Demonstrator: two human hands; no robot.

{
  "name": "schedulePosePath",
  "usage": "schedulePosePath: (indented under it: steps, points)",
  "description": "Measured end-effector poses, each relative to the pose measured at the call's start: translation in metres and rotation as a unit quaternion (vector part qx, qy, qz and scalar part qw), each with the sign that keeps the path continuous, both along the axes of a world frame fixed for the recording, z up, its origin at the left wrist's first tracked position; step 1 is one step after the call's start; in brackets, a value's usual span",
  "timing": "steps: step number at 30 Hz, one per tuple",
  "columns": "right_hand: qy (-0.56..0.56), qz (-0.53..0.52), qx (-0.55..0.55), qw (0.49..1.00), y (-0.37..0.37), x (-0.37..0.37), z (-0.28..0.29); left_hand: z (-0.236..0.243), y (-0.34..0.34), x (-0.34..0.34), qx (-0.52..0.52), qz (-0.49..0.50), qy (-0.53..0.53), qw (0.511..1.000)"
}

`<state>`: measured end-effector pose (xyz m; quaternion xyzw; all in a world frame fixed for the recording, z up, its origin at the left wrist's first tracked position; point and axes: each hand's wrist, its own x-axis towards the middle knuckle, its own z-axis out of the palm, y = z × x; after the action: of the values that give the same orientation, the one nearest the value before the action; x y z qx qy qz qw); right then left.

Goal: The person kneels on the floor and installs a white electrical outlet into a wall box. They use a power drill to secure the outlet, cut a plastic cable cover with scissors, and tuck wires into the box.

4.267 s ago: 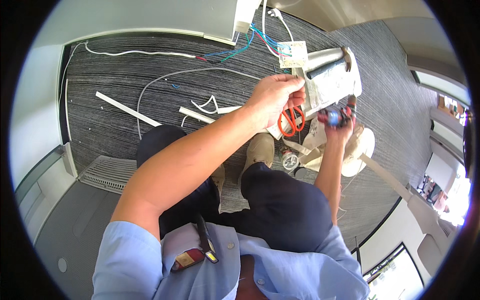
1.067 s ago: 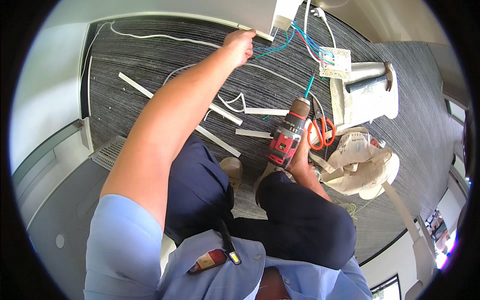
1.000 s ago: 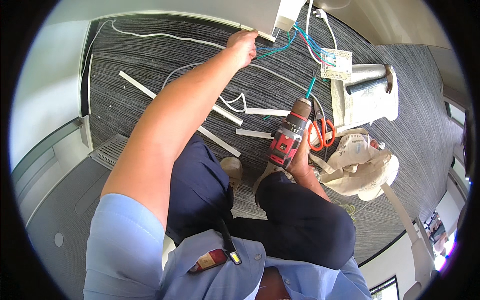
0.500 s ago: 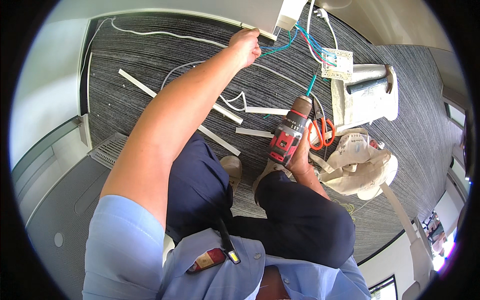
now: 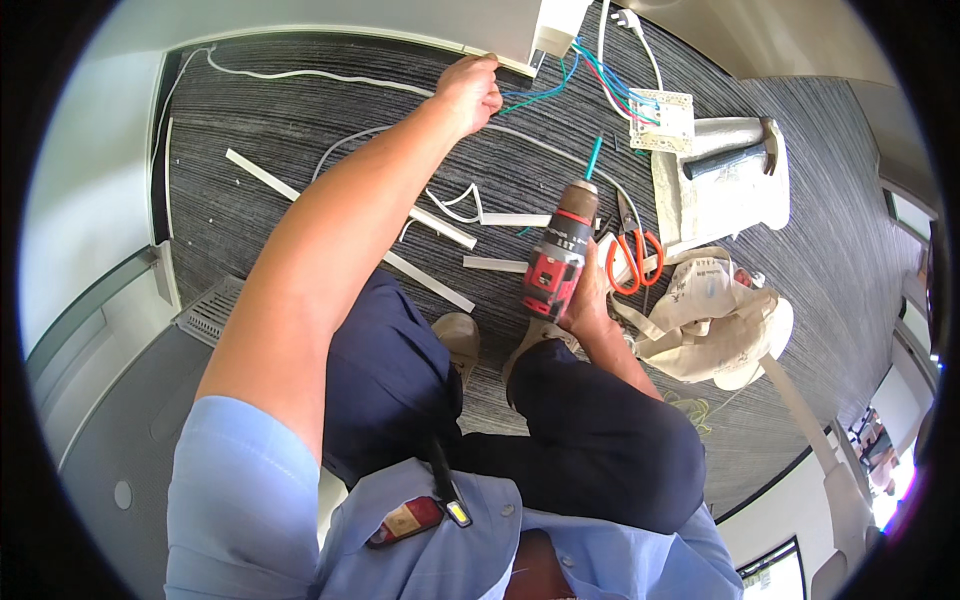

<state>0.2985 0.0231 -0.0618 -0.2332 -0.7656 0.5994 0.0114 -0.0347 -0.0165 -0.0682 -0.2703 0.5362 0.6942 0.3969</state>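
Note:
My left hand (image 5: 468, 95) is stretched out to the foot of the wall, its fingers closed against a narrow white strip (image 5: 510, 65) there. Whatever the fingers pinch is hidden. Blue and green wires (image 5: 540, 94) run beside that hand toward a white box (image 5: 557, 38). In my right hand (image 5: 590, 300) is a cordless drill (image 5: 560, 250), red and black, its teal bit pointing away from me toward the wall. Orange-handled scissors (image 5: 636, 262) lie just right of the drill. Colored wires link the box to a white socket plate (image 5: 661, 120), which lies back up.
Cut white trunking strips (image 5: 430, 280) and a white cable (image 5: 320, 70) lie on the dark striped carpet. A hammer (image 5: 730, 160) rests on a white package (image 5: 725, 205). Nearby is a beige cloth bag (image 5: 710, 320). A plug (image 5: 628, 20) sits by the wall.
The drill has shifted slightly left, its bit now a little farther from the socket plate. My left hand stays at the wall strip. The whole view has drifted a little.

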Motion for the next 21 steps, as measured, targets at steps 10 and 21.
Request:
schedulePosePath:
  steps: [10,21]
  points:
    - [0.014,0.106,0.131,0.986,0.021,-0.043,0.022,-0.013,-0.004,-0.006,0.003,-0.027,0.007,1.000]
    - [0.027,0.150,0.198,0.968,0.023,-0.077,0.000,-0.018,-0.009,-0.008,0.002,-0.050,0.021,0.999]
